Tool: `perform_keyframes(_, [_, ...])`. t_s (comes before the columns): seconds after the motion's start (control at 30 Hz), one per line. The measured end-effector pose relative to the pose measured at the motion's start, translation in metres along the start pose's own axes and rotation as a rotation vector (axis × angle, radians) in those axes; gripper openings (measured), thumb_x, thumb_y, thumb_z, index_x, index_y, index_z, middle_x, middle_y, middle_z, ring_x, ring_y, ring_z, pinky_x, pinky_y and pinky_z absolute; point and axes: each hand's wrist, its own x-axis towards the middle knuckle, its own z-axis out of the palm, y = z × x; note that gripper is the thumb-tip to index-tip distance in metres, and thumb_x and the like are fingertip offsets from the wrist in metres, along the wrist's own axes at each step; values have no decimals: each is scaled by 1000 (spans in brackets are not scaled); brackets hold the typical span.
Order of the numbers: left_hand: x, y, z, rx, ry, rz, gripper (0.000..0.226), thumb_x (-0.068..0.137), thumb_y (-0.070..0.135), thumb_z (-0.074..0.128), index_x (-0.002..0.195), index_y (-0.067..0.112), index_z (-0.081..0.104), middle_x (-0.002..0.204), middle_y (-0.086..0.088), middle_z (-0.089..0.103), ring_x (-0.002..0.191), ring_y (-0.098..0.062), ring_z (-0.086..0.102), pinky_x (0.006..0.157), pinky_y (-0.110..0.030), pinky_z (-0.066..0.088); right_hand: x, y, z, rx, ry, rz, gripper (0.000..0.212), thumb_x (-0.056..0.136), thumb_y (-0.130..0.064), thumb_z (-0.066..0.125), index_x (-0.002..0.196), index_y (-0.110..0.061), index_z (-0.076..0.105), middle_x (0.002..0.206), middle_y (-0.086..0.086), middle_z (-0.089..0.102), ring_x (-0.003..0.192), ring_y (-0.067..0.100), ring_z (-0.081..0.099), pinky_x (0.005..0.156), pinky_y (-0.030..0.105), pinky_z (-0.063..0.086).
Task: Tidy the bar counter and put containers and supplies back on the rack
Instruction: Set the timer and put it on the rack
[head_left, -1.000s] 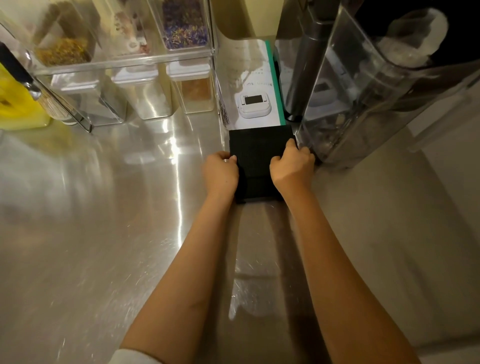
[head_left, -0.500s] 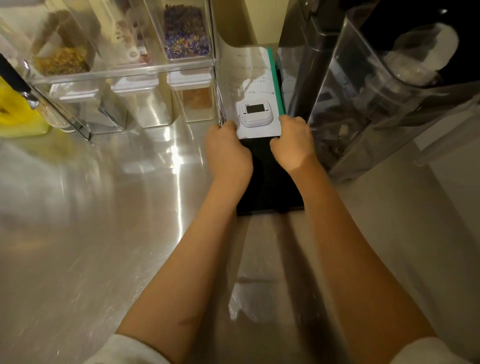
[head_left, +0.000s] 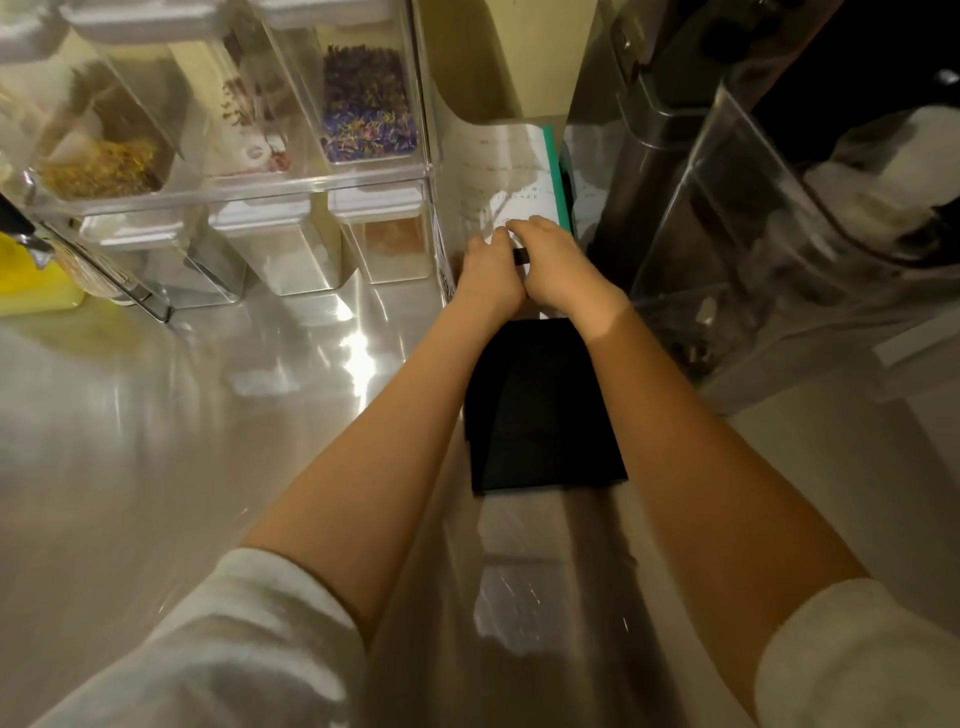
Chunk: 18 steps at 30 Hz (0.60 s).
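Observation:
My left hand (head_left: 485, 273) and my right hand (head_left: 558, 267) meet over a small white timer (head_left: 521, 254), of which only a dark sliver shows between them. The fingers of both hands curl round it. The timer sits on a white paper sheet with a green edge (head_left: 511, 171), in the gap between the clear rack (head_left: 311, 182) and the machine. A black square mat (head_left: 540, 410) lies flat on the steel counter (head_left: 182, 441) under my forearms, just in front of the sheet.
The clear rack holds several lidded containers of dried petals, herbs and powders on two levels. A tall dark machine with a clear plastic housing (head_left: 753, 244) stands to the right. A yellow object (head_left: 31, 283) sits at the far left edge.
Both hands left the sides of the black mat, moved forward over it and closed together round the white timer. The mat now lies free on the counter.

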Motion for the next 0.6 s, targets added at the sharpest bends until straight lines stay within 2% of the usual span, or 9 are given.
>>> perform_keyframes(0.1, [9,-7,3,-7,-32,-5,57,87,13,56,140,7,36,138,-20,41,127,-32,44,104,-34,37,4,4,4,29,-66,24,59,84,6,47,140,-11,37,138,13,41,131,30,39,108,35,35])
perform_keyframes(0.23, [9,-12,4,-58,8,21,62,80,7,63,138,9,41,136,-16,45,125,-27,47,100,-28,38,3,6,7,76,-30,46,58,83,5,52,138,-10,41,138,14,42,129,30,41,108,32,36])
perform_keyframes(0.33, [6,-17,3,-196,79,37,57,79,-3,61,134,2,45,125,-9,52,115,-19,50,88,-17,39,-1,6,5,93,-27,53,65,83,5,55,143,-9,33,144,16,35,134,30,35,111,30,31])
perform_keyframes(0.37, [3,-18,2,-266,77,29,58,79,-6,62,134,1,44,120,-6,51,111,-16,50,81,-11,40,-3,7,4,104,-22,57,67,83,6,54,145,-8,31,145,16,33,136,30,33,112,30,29])
perform_keyframes(0.4, [1,-19,2,-316,70,27,63,77,-8,64,135,1,43,122,-4,51,111,-15,51,81,-9,42,-5,7,3,118,-10,60,69,83,6,54,146,-8,29,147,16,32,138,30,30,113,30,27])
perform_keyframes(0.47, [-5,-20,3,-355,65,41,76,69,-9,72,137,6,41,132,-11,52,118,-24,54,95,-22,46,-9,9,2,143,22,62,70,83,7,55,146,-8,28,148,14,31,139,28,28,113,28,25])
perform_keyframes(0.5, [-8,-20,3,-378,64,54,81,66,-8,75,138,6,40,133,-14,52,120,-26,54,98,-29,47,-12,10,2,152,41,63,70,83,6,56,146,-8,29,148,14,31,139,27,28,113,27,24])
perform_keyframes(0.6, [-19,-17,2,-444,80,83,90,60,-4,82,139,6,39,136,-16,50,121,-26,53,101,-35,47,-23,9,-1,191,102,68,71,82,5,61,145,-7,31,147,13,32,138,27,31,111,24,25])
